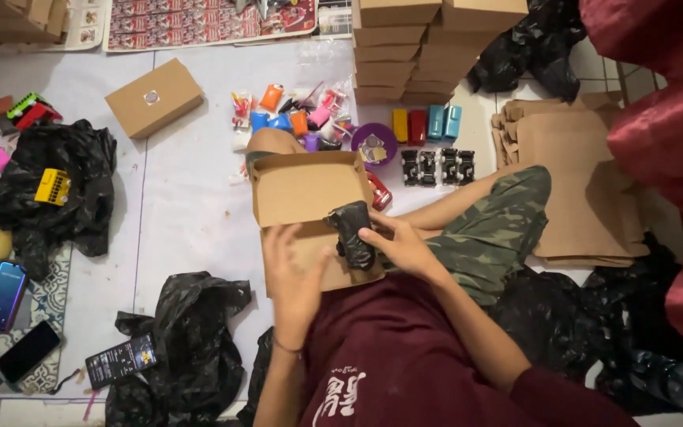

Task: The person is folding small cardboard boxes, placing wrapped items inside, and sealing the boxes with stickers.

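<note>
Black plastic-wrapped bundle (352, 233) sits at the front edge of an open cardboard box (307, 190) on the person's lap, grasped in the grip of the right hand (399, 245). The left hand (294, 277) lies flat and released against the box's near flap. Beyond the box, small toy cars (436, 166) and a stack of flat boxes (397, 47) rest on the floor.

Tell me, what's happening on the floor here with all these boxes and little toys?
A person sits on the floor with an open cardboard box on their lap. The right hand grips a small bundle wrapped in black plastic over the box, while the left hand lies flat on the box's front flap. Ahead lie small toy vehicles, a stack of closed boxes and flat unfolded cartons. Two phones rest on a mat to the left.
</note>
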